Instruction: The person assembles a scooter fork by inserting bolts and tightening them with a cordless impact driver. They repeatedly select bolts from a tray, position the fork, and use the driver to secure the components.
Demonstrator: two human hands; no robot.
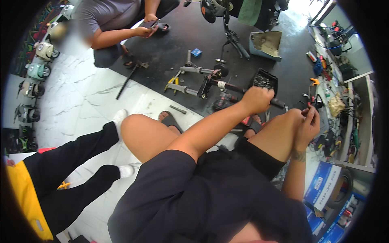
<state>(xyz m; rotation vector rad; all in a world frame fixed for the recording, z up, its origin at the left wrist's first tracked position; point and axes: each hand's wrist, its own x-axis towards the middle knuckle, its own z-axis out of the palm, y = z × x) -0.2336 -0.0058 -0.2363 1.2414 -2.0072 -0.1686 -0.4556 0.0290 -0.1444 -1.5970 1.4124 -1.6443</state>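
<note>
On the dark mat lies a scooter front fork (193, 69) with two grey legs. Its long dark steering tube (231, 86) reaches toward me. My left hand (258, 99) is closed around this tube close to its near end, which sticks out past my fist. Beside my right knee, my right hand (308, 123) is raised with thumb and fingertips pinched together. A small red bit shows at those fingertips, too small to name. A black tray of small metal parts (264, 79) sits just beyond my left fist.
A grey bin (265, 45) and a small blue box (196, 52) stand farther off. At far left a person crouches with a phone (150, 24). Someone in black trousers (77, 156) is close on my left. Shelves with tools (358, 109) line the right, above blue cartons (323, 184).
</note>
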